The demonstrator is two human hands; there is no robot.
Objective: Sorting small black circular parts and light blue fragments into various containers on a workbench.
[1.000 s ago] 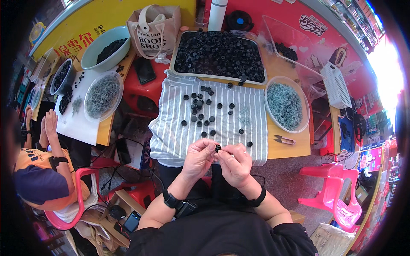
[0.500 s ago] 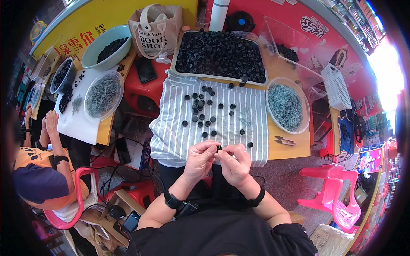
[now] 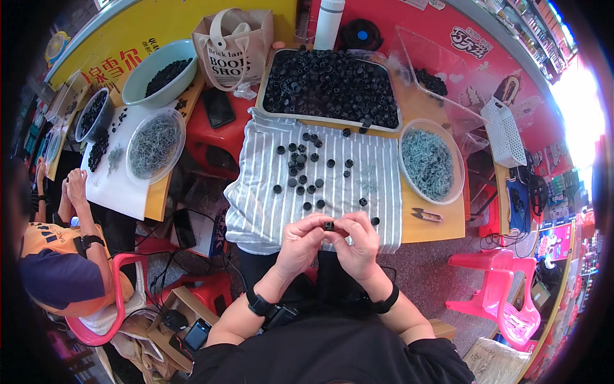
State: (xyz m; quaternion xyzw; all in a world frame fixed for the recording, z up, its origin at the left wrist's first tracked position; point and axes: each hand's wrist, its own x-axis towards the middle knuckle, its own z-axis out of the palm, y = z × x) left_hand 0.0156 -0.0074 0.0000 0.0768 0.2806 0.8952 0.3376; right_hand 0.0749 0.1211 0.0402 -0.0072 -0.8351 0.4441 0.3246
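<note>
Fingers (image 3: 318,225) of the left hand (image 3: 299,242) and the right hand (image 3: 359,243) meet at a small black ring-shaped cap (image 3: 329,226), pinched between both sets of fingertips just off the near edge of the desk (image 3: 430,224). Beyond the hands, more loose black caps (image 3: 302,168) lie scattered on a striped cloth (image 3: 256,211). Farther back sits a tray (image 3: 330,120) heaped with black caps. To the right, a clear bowl (image 3: 456,185) holds grey metal clips, with small snips (image 3: 426,215) near it.

Yellow wall (image 3: 128,38) and red wall (image 3: 409,32) behind, pink plastic chairs (image 3: 505,301), glare at right.
</note>
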